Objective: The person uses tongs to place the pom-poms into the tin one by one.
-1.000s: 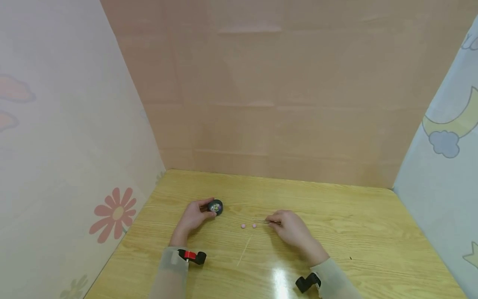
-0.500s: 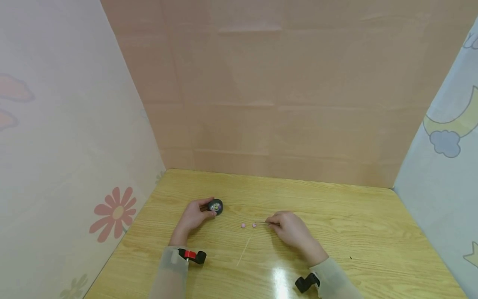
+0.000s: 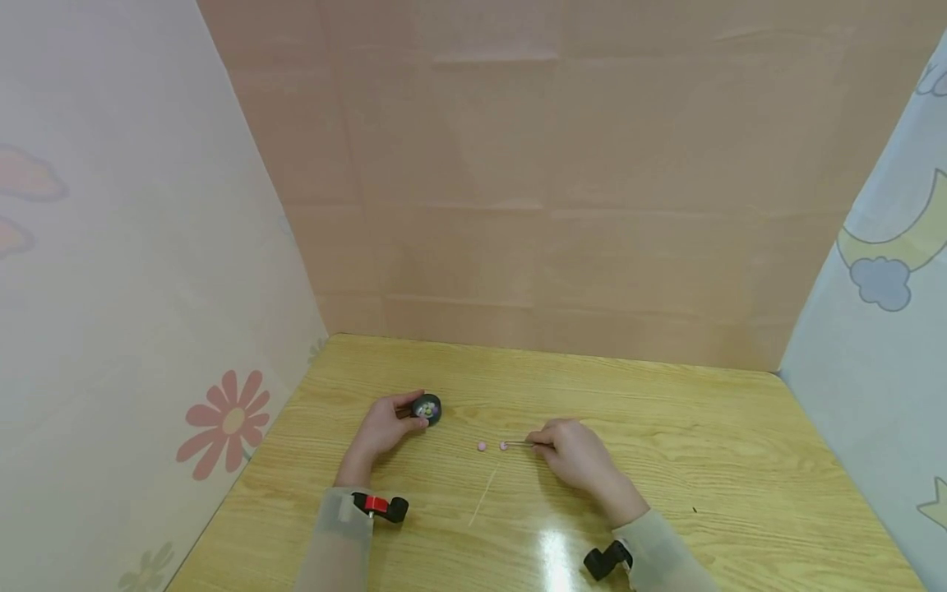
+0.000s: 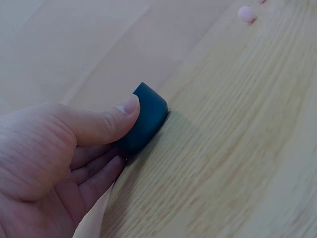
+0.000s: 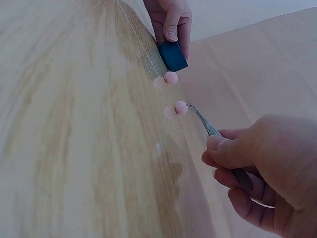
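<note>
With thumb and fingers my left hand (image 3: 381, 429) grips a small dark teal round cup (image 3: 435, 409), which sits on the table with several small coloured pieces inside. Two pink balls (image 3: 482, 446) lie right of the cup, a little apart. My right hand (image 3: 580, 456) pinches metal tweezers (image 5: 212, 130) between thumb and fingers. Their bent tips are at the nearer pink ball (image 5: 181, 107) in the right wrist view; whether they squeeze it I cannot tell. The other ball (image 5: 171, 78) lies between it and the cup.
The wood-grain table (image 3: 710, 427) is bounded by a brown covered wall (image 3: 547, 181) behind and patterned panels (image 3: 148, 288) at the sides. A thin pale line (image 3: 484, 495) runs along the tabletop, and a tiny dark speck (image 3: 695, 511) shows at right.
The tweezer tips have moved slightly left and down to the right-hand pink ball. My left hand and the cup have stayed in place.
</note>
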Demonstrator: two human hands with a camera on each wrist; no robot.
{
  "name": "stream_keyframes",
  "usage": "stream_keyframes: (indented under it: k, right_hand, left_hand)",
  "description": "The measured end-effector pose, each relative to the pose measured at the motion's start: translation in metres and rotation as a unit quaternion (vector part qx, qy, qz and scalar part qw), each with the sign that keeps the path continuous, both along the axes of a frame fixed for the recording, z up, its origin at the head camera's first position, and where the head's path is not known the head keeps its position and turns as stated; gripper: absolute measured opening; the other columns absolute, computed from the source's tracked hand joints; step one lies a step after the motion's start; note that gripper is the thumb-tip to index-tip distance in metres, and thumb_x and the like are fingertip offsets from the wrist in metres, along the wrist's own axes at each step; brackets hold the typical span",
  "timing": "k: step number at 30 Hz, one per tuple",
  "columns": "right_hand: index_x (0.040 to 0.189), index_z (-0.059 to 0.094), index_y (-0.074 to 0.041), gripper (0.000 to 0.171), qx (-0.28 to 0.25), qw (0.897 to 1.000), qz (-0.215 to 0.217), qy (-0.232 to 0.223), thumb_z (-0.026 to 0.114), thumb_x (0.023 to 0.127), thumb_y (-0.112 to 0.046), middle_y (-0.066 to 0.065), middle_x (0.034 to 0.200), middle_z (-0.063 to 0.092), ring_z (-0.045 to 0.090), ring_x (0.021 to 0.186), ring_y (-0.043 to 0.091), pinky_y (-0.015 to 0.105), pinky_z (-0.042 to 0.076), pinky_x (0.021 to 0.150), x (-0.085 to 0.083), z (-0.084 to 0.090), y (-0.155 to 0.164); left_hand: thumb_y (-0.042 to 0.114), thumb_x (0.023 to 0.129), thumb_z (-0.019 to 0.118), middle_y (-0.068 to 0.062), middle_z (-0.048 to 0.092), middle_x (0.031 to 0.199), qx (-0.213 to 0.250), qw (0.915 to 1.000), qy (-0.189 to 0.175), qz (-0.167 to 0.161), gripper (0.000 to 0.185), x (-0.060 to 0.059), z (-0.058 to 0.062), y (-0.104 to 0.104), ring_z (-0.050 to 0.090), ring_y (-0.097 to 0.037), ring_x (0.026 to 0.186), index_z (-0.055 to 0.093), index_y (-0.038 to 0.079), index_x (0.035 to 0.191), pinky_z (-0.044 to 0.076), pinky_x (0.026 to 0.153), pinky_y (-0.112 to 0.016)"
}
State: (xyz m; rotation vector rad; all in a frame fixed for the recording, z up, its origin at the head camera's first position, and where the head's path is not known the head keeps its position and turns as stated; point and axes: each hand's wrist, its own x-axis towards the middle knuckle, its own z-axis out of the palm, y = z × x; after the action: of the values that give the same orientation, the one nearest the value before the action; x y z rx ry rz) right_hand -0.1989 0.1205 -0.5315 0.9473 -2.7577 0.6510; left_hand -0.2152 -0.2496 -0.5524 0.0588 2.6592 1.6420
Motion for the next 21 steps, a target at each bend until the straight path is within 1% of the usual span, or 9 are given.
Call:
stream_keyframes:
  k: [5, 11, 18, 21]
  right_hand:
    - [0.107, 0.087, -0.016, 0.019, -0.001, 1.0, -0.004, -0.001, 0.084, 0.091, -0.007, -0.009, 0.087, 0.073, 0.062, 0.074, 0.002, 0.028, 0.054, 0.064, -0.0007, -0.0006, 0.0005]
    - [0.107, 0.088, -0.017, 0.02, -0.001, 1.0, -0.012, 0.004, 0.085, 0.09, -0.006, -0.01, 0.087, 0.073, 0.061, 0.073, 0.002, 0.028, 0.054, 0.064, 0.0, -0.0003, 0.0002]
    - [0.106, 0.088, -0.018, 0.019, -0.007, 1.0, -0.023, -0.005, 0.086, 0.09, -0.008, -0.012, 0.084, 0.071, 0.053, 0.068, -0.002, 0.024, 0.048, 0.06, 0.0006, 0.0009, -0.0004]
    - [0.106, 0.088, -0.018, 0.019, -0.008, 1.0, -0.025, -0.007, 0.086, 0.09, -0.008, -0.012, 0.084, 0.071, 0.053, 0.068, -0.002, 0.024, 0.048, 0.06, 0.0007, 0.0021, -0.0008]
  left_hand:
    - [0.006, 0.094, 0.083, -0.018, 0.067, 0.143, 0.003, 1.0, 0.001, -0.001, 0.055, 0.0005, 0.001, 0.0, 0.067, -0.033, 0.127, 0.066, 0.005, 0.146, 0.055, 0.107, -0.048]
    - [0.006, 0.094, 0.083, -0.018, 0.067, 0.143, 0.004, 1.0, 0.0, -0.002, 0.055, -0.0004, 0.0007, 0.0001, 0.067, -0.033, 0.128, 0.066, 0.004, 0.147, 0.055, 0.107, -0.047]
    - [0.005, 0.095, 0.082, -0.018, 0.066, 0.144, 0.011, 0.9999, -0.006, -0.001, 0.055, -0.0004, 0.0008, 0.0005, 0.066, -0.033, 0.129, 0.065, 0.004, 0.147, 0.055, 0.107, -0.047]
    - [0.005, 0.094, 0.083, -0.018, 0.066, 0.144, 0.013, 0.9999, -0.007, 0.001, 0.055, -0.0004, 0.0005, 0.0005, 0.066, -0.033, 0.129, 0.065, 0.004, 0.147, 0.055, 0.107, -0.047]
